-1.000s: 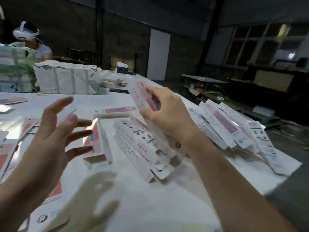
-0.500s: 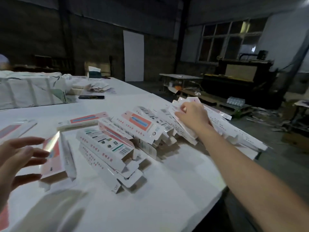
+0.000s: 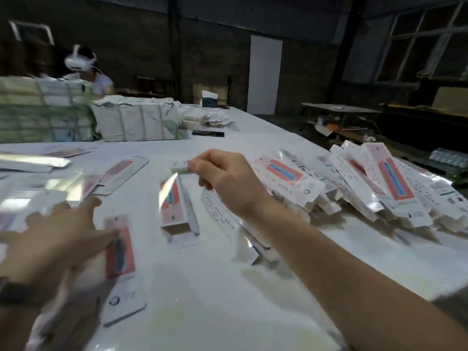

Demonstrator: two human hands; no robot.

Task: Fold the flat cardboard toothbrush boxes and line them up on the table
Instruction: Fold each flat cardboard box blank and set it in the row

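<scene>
Having left the heap of folded boxes (image 3: 374, 188) near the tabletop's right edge, the right hand (image 3: 225, 183) now pinches a small box end, while the spread-fingered left hand (image 3: 58, 239) presses a flat box (image 3: 120, 252) near the front-left, likely next for folding.

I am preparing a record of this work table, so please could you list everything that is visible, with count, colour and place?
folded boxes: a heap, too many to count, white with pink panels, right side of the table
standing folded box: one, white and pink, centre
flat box blank: one, pink and white, near left, under the left hand
other flat blanks: several, white and pink, far left
wrapped bundles: two, white and greenish, far end
dark phone-like thing: one, black, beyond the centre
table: one, white
another person: one, white headset, behind the bundles
left hand: fingers spread, touching the blank; blurred
right hand: pinches a small white box end
</scene>
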